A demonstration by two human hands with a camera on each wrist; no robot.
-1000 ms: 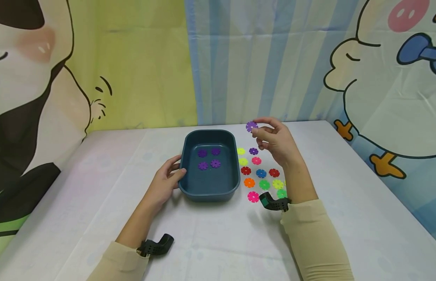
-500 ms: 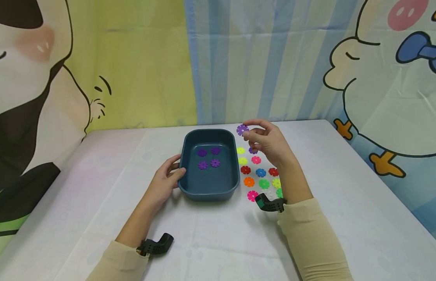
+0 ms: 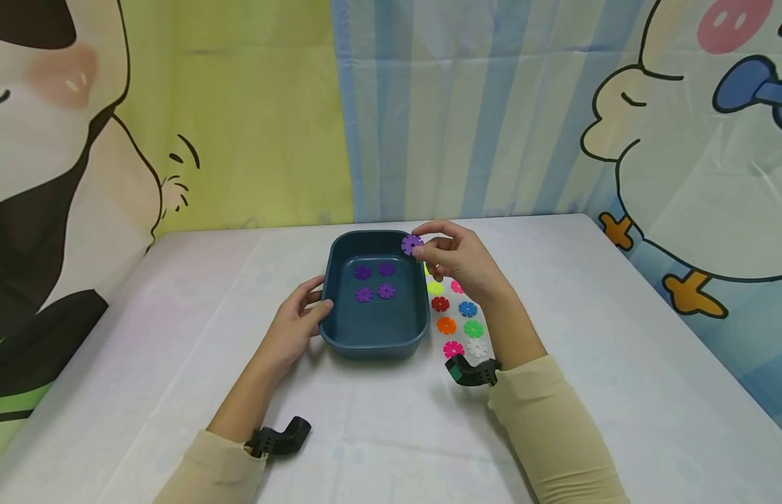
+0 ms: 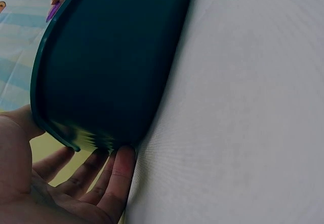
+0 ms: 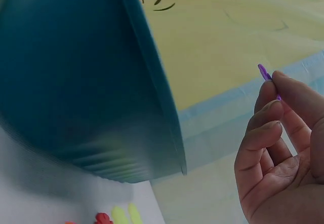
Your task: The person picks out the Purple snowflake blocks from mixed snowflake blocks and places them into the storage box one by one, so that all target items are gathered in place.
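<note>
A dark blue-green plastic basin [image 3: 374, 329] stands on the table with several purple snowflake discs [image 3: 386, 291] lying flat on its floor. My left hand [image 3: 300, 308] grips the basin's left side, thumb at the rim and fingers along the outer wall; the left wrist view shows those fingers [image 4: 119, 178] against the wall. Between thumb and index finger my right hand [image 3: 463, 260] pinches another purple snowflake disc [image 3: 412, 244], over the basin's far right rim. In the right wrist view this disc [image 5: 262, 72] appears edge-on, with the other fingers loosely curled.
Right of the basin lie snowflake discs in rows, among them red [image 3: 440, 304], blue [image 3: 468, 309], orange [image 3: 447, 325], green [image 3: 473, 329] and pink [image 3: 454, 349]. My right forearm covers part of them. A printed curtain [image 3: 428, 112] hangs behind the white table [image 3: 365, 434].
My right hand has moved left with the purple snowflake disc, from beyond the rows to the basin's far right rim. The left hand and the basin have stayed in place.
</note>
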